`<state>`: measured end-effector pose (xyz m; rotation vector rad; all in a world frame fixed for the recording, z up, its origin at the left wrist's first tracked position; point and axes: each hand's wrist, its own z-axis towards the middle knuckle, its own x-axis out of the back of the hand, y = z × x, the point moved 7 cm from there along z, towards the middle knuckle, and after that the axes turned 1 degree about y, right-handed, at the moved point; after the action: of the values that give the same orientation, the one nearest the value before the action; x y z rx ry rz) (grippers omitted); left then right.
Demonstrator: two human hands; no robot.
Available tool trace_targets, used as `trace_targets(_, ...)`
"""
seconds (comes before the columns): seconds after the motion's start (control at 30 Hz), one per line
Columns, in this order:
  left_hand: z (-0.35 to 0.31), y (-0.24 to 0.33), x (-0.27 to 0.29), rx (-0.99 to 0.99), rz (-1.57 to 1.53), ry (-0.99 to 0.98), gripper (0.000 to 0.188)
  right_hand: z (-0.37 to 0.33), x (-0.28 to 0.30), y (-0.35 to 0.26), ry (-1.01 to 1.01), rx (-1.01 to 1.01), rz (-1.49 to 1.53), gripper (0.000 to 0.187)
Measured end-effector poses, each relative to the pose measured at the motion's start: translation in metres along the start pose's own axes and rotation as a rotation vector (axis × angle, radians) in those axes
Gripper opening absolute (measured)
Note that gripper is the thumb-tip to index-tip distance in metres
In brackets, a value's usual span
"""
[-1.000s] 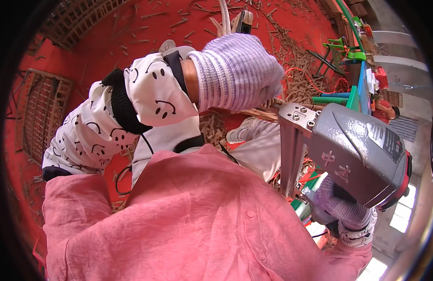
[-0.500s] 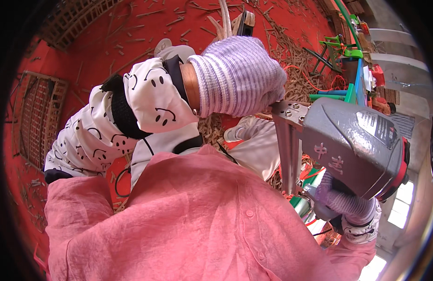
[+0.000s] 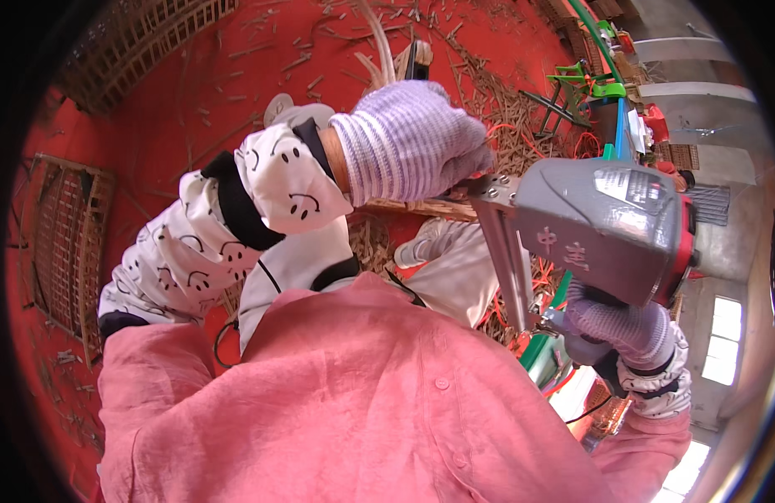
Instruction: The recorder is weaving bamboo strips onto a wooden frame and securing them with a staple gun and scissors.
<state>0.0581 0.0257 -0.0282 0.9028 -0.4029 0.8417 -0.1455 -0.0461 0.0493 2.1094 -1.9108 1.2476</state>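
Note:
My left hand (image 3: 412, 138), in a purple-and-white striped knit glove, is closed just beside the nose of a nail gun (image 3: 601, 222). Its fingertips face away, so whatever they hold is hidden. Grey with a red-trimmed end, the nail gun has a metal magazine (image 3: 503, 264) running down toward my body. My right hand (image 3: 618, 327), gloved the same way, is wrapped around its handle. Behind the left hand runs a brown wooden strip (image 3: 429, 208), close to the gun's nose. Pale thin strips (image 3: 381, 42) and a block with a black side (image 3: 417, 60) rise beyond the left hand.
Wood scraps (image 3: 505, 117) litter the red floor (image 3: 261, 50). Slatted lattice panels stand at the left (image 3: 64, 243) and upper left (image 3: 140, 46). Right of me are a green-and-black stand (image 3: 572, 96), orange hoses (image 3: 584, 144) and a blue-edged bench (image 3: 622, 130).
The nail gun and both hands have shifted slightly left in the picture, as the view itself moved. My left hand stays closed by the nose; my right keeps its grip.

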Motion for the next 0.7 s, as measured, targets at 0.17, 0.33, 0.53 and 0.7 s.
trace_targets(0.17, -0.003, 0.016, 0.009, -0.120, 0.041, -0.020, 0.017, -0.026, 0.007, 0.032, 0.267, 0.074, 0.360, 0.015)
trace_targets(0.33, 0.003, 0.005, -0.001, -0.034, 0.104, -0.020, 0.008, -0.050, 0.043, 0.122, 0.695, 0.202, 0.738, 0.022)
trace_targets(0.53, 0.017, 0.025, -0.004, -0.131, 0.116, -0.112, 0.035, -0.077, 0.070, 0.277, 1.019, 0.115, 1.028, 0.030)
trace_targets(0.7, 0.021, 0.032, 0.002, -0.133, 0.174, -0.190, 0.041, -0.076, 0.072, 0.449, 1.178, -0.127, 0.550, 0.026)
